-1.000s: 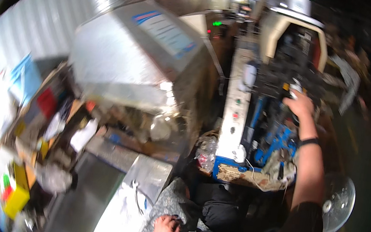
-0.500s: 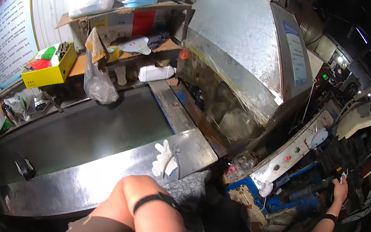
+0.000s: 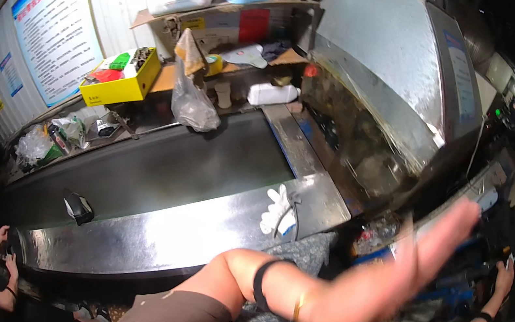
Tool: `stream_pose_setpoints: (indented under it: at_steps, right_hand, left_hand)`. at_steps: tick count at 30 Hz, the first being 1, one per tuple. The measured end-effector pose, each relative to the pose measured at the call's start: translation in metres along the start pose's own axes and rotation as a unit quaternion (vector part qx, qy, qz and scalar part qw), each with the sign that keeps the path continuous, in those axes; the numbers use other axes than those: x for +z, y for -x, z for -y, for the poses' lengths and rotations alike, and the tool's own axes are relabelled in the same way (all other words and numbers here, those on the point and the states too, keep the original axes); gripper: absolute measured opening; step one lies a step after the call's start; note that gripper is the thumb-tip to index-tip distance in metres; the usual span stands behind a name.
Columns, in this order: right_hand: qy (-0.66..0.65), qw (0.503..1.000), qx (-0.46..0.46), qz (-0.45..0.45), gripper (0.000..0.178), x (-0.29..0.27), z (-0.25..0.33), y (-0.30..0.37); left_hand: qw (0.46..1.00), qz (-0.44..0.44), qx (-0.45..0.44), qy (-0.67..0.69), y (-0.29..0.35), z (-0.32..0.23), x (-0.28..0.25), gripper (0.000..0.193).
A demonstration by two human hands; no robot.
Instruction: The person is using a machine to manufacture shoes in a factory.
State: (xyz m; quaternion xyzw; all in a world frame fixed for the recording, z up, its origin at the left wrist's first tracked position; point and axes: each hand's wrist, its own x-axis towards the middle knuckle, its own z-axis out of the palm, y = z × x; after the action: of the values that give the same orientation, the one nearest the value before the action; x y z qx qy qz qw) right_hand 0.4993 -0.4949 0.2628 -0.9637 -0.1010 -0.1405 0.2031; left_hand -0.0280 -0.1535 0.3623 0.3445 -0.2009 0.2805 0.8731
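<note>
My left arm, bent at the elbow, crosses in front of me. My left hand (image 3: 385,281) is blurred by motion but looks open, fingers stretched and thumb apart, nothing visible in it. It hangs between the metal-edged belt table and the dark machinery on the right. At the far right my right hand (image 3: 504,278) is closed at the machinery around a small pale thing too small to make out. A white work glove (image 3: 278,211) lies on the metal edge (image 3: 194,238) of the table. Farther left, a small black-and-white object (image 3: 78,208) rests on the dark belt (image 3: 184,164).
Another person's hands (image 3: 12,268) are at the table's left end. Behind the belt, a shelf holds a yellow box (image 3: 119,92), a hanging plastic bag (image 3: 194,106) and a white bottle (image 3: 273,95). A large sheet-metal hood (image 3: 382,66) stands at the back right.
My left hand has risen into view and swung to the right. The view has turned left, so the table sits further right in the picture. My right hand stays at the machinery.
</note>
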Motion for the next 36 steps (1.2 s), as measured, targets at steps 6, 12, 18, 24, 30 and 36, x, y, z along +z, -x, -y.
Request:
stream_pose_setpoints:
  at_steps: [6,12,18,24,30,36]
  right_hand:
    - [0.132,0.986,0.087,-0.055,0.071,0.013,0.014,0.051]
    - [0.146,0.986,0.055,-0.065,0.097,0.017,0.023,0.108]
    - [0.041,0.978,0.007,-0.205,0.079,0.024,0.057,0.182]
    - [-0.142,0.95,-0.186,-0.206,0.076,0.025,0.119,0.298]
    - [-0.128,0.815,-0.564,-0.045,0.071,0.079,0.181,0.371]
    - [-0.198,0.649,-0.732,0.065,0.045,0.163,0.216,0.369]
  left_hand:
    - [0.903,0.033,-0.21,0.372,-0.019,0.021,-0.144,0.075]
    - [0.584,0.107,-0.283,-0.753,0.132,0.086,-0.262,0.074]
    - [0.492,0.27,-0.205,-0.802,0.232,0.097,-0.311,0.074]
    - [0.759,0.052,-0.355,-0.544,0.142,0.089,-0.284,0.054]
    - [0.807,0.033,-0.571,0.149,0.022,0.052,-0.262,0.097]
    - [0.686,-0.193,-0.701,-0.015,0.122,-0.001,-0.255,0.069]
